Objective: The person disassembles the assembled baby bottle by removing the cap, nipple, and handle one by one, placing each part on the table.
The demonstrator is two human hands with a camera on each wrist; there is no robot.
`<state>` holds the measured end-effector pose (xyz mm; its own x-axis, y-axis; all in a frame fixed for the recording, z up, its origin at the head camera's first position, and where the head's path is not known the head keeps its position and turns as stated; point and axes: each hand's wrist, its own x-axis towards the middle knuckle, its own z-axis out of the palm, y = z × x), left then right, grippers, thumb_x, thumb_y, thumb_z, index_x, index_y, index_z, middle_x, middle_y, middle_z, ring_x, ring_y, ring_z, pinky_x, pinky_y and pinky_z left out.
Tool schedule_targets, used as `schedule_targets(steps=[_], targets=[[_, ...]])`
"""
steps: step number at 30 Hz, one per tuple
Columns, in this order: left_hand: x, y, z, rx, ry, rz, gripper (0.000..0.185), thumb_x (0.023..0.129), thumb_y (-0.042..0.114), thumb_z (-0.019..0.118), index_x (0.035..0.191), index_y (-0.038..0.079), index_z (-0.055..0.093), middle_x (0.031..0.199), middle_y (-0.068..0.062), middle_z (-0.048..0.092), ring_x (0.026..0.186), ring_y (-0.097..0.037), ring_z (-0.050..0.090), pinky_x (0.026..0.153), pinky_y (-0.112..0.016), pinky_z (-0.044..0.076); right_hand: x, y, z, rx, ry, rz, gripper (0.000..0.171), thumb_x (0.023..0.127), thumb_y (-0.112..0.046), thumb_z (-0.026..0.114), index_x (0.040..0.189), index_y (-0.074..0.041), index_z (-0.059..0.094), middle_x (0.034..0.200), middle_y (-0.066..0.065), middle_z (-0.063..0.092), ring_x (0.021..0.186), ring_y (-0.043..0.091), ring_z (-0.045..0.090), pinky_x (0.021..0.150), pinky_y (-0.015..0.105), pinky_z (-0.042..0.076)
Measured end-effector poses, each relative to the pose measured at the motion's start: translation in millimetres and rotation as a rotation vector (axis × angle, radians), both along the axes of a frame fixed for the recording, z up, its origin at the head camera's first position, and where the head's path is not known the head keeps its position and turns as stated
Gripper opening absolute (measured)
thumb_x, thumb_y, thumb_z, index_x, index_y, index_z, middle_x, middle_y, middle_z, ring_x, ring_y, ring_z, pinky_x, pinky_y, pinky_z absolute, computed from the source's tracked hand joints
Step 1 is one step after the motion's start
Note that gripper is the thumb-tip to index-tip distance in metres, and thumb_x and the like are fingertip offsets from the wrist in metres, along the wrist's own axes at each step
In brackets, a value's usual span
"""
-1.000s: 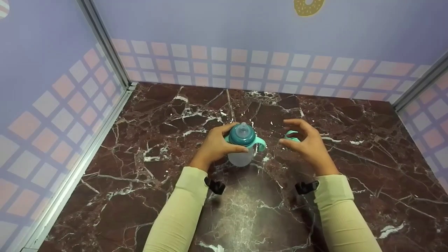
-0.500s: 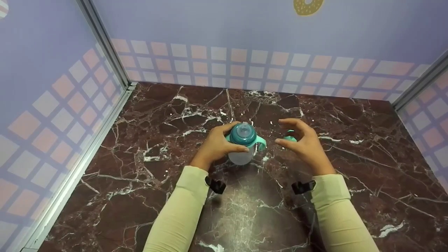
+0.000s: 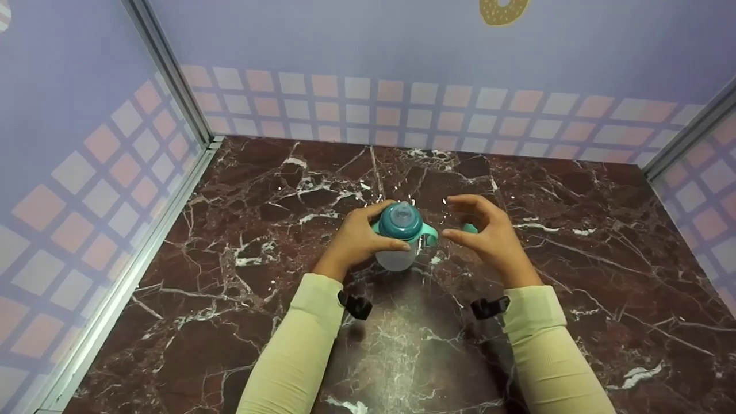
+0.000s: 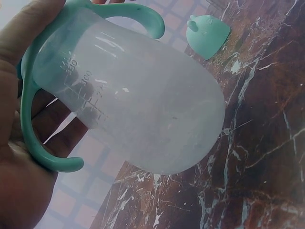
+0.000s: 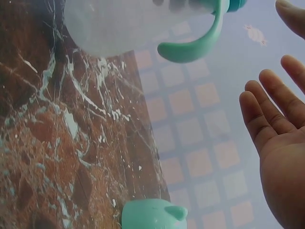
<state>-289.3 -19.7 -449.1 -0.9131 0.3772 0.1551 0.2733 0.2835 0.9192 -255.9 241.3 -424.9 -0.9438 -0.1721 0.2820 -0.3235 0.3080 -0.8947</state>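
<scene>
A baby bottle [image 3: 397,260] with a clear nipple, a teal collar and mint-green side handles is gripped near its top by my left hand [image 3: 356,234]. In the left wrist view, raised scale marks show on its translucent body [image 4: 147,95]. Whether its base touches the table cannot be told. My right hand [image 3: 490,238] is just right of the bottle, fingers spread and nothing held. Beyond that hand, partly hidden by it in the head view, a mint-green cap [image 3: 470,228] with small ear-like bumps lies on the table; the cap [image 5: 151,213] shows better in the right wrist view.
The table [image 3: 230,322] has a dark red marble pattern with white veins. Purple wall panels [image 3: 322,40] with pink and white squares enclose its back and sides. A metal post [image 3: 172,75] stands at the back left corner.
My right hand has moved left, away from the cap and closer to the bottle. The left hand stays on the bottle, which has barely moved.
</scene>
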Motion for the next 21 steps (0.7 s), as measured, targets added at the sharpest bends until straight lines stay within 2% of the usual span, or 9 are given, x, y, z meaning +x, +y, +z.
schedule_targets(steps=[3, 10, 16, 21], targets=[[0.0, 0.4, -0.1, -0.013, 0.01, 0.007, 0.093, 0.057, 0.037, 0.093, 0.139, 0.016, 0.054, 0.134, 0.0, 0.061, 0.118, -0.014, 0.06, 0.106, -0.035, 0.045, -2.6, -0.5, -3.4, 0.009, -0.004, -0.001, 0.056, 0.077, -0.012, 0.082, 0.129, -0.008, 0.058, 0.126, 0.007, 0.062, 0.111, 0.012, 0.058, 0.1, 0.032, 0.047], [-0.6, 1.3, -0.5, -0.029, 0.023, 0.015, 0.091, 0.058, 0.034, 0.093, 0.139, 0.017, 0.055, 0.131, 0.001, 0.063, 0.116, -0.014, 0.06, 0.105, -0.036, 0.045, -4.9, -4.3, -4.9, -0.014, 0.006, -0.002, 0.056, 0.075, -0.018, 0.084, 0.126, -0.014, 0.061, 0.124, 0.0, 0.062, 0.111, 0.015, 0.058, 0.097, 0.026, 0.048], [-0.9, 1.3, -1.6, -0.024, 0.01, 0.014, 0.092, 0.06, 0.031, 0.093, 0.14, 0.014, 0.052, 0.134, -0.001, 0.06, 0.119, -0.015, 0.059, 0.106, -0.036, 0.044, -5.6, -8.0, -5.0, -0.042, 0.019, 0.016, 0.056, 0.075, -0.014, 0.084, 0.126, -0.01, 0.061, 0.125, 0.003, 0.062, 0.114, 0.022, 0.057, 0.098, 0.027, 0.048], [-1.5, 0.9, -1.4, -0.027, 0.01, 0.001, 0.098, 0.057, 0.041, 0.093, 0.141, 0.013, 0.051, 0.135, -0.002, 0.06, 0.12, -0.016, 0.059, 0.107, -0.037, 0.043, -6.3, -10.4, -5.3, -0.052, 0.022, 0.021, 0.057, 0.073, -0.013, 0.085, 0.126, -0.009, 0.061, 0.124, 0.003, 0.062, 0.113, 0.017, 0.058, 0.097, 0.027, 0.049]])
